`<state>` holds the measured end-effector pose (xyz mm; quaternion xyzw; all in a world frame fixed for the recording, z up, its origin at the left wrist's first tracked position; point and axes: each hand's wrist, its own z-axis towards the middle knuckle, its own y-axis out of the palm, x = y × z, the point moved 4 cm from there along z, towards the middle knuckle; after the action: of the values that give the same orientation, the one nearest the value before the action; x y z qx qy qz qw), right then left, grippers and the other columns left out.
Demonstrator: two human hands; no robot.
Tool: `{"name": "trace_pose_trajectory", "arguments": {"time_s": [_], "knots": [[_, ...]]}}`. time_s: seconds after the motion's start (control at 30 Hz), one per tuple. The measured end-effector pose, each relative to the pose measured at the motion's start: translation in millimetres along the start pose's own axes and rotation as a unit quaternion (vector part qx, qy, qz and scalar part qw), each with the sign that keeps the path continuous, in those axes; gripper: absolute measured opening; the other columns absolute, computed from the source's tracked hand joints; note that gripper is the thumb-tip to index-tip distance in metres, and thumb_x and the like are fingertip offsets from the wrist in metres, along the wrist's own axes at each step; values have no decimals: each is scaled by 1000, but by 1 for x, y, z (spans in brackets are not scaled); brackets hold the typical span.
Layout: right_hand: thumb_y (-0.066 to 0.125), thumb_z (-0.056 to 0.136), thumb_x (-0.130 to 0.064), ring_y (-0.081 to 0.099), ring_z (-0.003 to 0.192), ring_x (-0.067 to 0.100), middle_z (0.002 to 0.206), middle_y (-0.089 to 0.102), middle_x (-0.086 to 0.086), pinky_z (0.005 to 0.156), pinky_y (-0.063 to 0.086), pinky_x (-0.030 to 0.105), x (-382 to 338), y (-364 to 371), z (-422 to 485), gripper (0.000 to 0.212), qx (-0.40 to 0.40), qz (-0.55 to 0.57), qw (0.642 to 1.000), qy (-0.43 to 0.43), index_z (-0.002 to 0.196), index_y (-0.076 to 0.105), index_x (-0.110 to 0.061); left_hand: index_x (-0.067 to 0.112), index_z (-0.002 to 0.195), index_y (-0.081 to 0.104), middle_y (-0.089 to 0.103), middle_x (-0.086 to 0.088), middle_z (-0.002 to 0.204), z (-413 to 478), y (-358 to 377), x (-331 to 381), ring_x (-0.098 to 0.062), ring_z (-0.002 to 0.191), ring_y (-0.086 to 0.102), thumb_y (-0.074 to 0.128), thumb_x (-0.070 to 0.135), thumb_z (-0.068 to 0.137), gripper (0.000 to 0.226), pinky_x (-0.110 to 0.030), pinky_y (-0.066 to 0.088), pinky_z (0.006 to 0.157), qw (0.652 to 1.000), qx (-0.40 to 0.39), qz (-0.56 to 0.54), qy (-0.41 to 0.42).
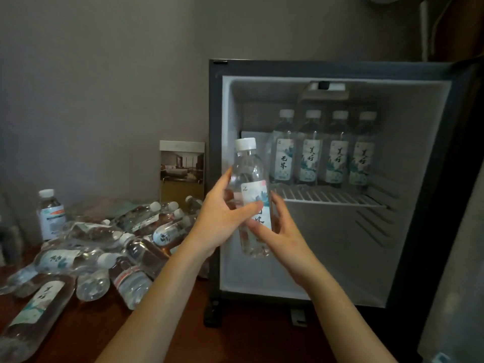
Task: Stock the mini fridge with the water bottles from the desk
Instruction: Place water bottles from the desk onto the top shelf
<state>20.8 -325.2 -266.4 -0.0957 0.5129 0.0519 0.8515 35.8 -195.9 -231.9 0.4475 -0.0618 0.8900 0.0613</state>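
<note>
Mini fridge (314, 244) stands on the desk (235, 341) with its door swung open. Wire shelf (327, 196) at mid height carries a row of four bottles (310, 153), upright, close together, towards the back. Lower compartment holds nothing I can see.

Loose pile of bottles (104, 247) lies on the desk left of the fridge, most on their sides and overlapping. Many are left to move.

Held bottle (248, 176) is upright in front of the fridge opening, left of the shelf row and not yet inside.
- Left hand (222, 218): clamped round the mid-body, thumb across the label (258, 195), fingers behind.
- Right hand (282, 231): closed on the lower right side, thumb on the front, fingers up the flank.

Handling, my estimate:
- Full and sealed, so moderately weighty for its size.
- Thin clear plastic; likely gives under a hard squeeze.
- Bare plastic may be slick, the paper label less so.
- Best hold: the labelled waist, one hand, cap (245, 144) up.
- Set the base flat on the wires or it may tip.
</note>
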Motion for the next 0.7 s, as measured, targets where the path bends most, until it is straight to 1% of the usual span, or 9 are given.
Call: {"name": "trace_pose_trajectory", "arguments": {"time_s": [0.07, 0.1, 0.2, 0.3, 0.4, 0.5, 0.6, 0.67, 0.7], "knots": [[70, 78, -40, 52, 121, 7, 138, 49, -7, 99, 48, 34, -10, -19, 16, 76, 30, -49, 998, -25, 141, 28, -40, 40, 133, 43, 69, 9, 107, 21, 11, 9, -6, 96, 67, 74, 12, 75, 71, -25, 57, 70, 1000, -8, 9, 14], [69, 80, -37, 50, 123, 7, 140, 47, -6, 101, 46, 34, -15, -28, 24, 77, 45, -67, 996, -39, 143, 25, -36, 37, 138, 37, 67, 6, 111, 31, 17, 14, -8, 99, 66, 74, 13, 76, 76, -29, 58, 75, 1000, -15, 12, 23], [67, 84, -27, 56, 114, 3, 133, 53, -4, 92, 50, 23, -29, -46, 49, 72, 72, -83, 990, -84, 142, 26, -32, 41, 143, 25, 61, 4, 122, 58, 29, 22, -11, 111, 60, 71, 14, 78, 84, -41, 51, 94, 998, -30, 13, 52], [67, 84, -16, 60, 105, 1, 122, 59, -5, 85, 53, 20, -38, -56, 73, 60, 77, -89, 987, -107, 131, 33, -36, 54, 139, 20, 48, 6, 139, 77, 34, 22, -9, 123, 51, 66, 10, 82, 86, -44, 42, 104, 997, -41, 6, 70], [67, 84, -12, 62, 98, -3, 117, 60, -7, 84, 54, 21, -37, -58, 90, 62, 72, -109, 986, -105, 124, 31, -44, 67, 129, 19, 37, 9, 148, 89, 34, 13, -10, 132, 41, 61, 6, 85, 86, -46, 36, 109, 996, -46, 19, 73], [65, 86, -11, 59, 105, -3, 126, 57, -1, 92, 52, 28, -27, -56, 99, 63, 62, -109, 987, -105, 135, 31, -31, 55, 140, 11, 30, 7, 152, 99, 33, 1, -14, 137, 32, 56, 4, 89, 85, -49, 33, 110, 997, -9, 42, 60], [65, 85, -14, 53, 103, -17, 130, 53, -4, 90, 50, 17, -22, -53, 109, 66, 91, -134, 981, -105, 140, 30, -28, 47, 144, 4, 20, 8, 156, 106, 32, -9, -13, 141, 24, 51, 6, 92, 81, -47, 28, 113, 996, 20, 54, 61], [67, 83, -14, 57, 104, -6, 122, 59, -1, 89, 51, 21, -20, -53, 114, 67, 130, -155, 974, -101, 141, 35, -23, 43, 146, 2, 18, 7, 156, 111, 31, -15, -13, 142, 22, 49, 4, 93, 80, -44, 27, 114, 997, 32, 50, 56], [68, 82, -11, 61, 95, -4, 111, 65, -2, 83, 51, 19, -18, -53, 116, 64, 144, -159, 971, -104, 139, 40, -21, 41, 146, 2, 20, 6, 156, 114, 30, -18, -13, 141, 24, 48, 2, 93, 81, -42, 29, 114, 997, 35, 49, 49]]}}
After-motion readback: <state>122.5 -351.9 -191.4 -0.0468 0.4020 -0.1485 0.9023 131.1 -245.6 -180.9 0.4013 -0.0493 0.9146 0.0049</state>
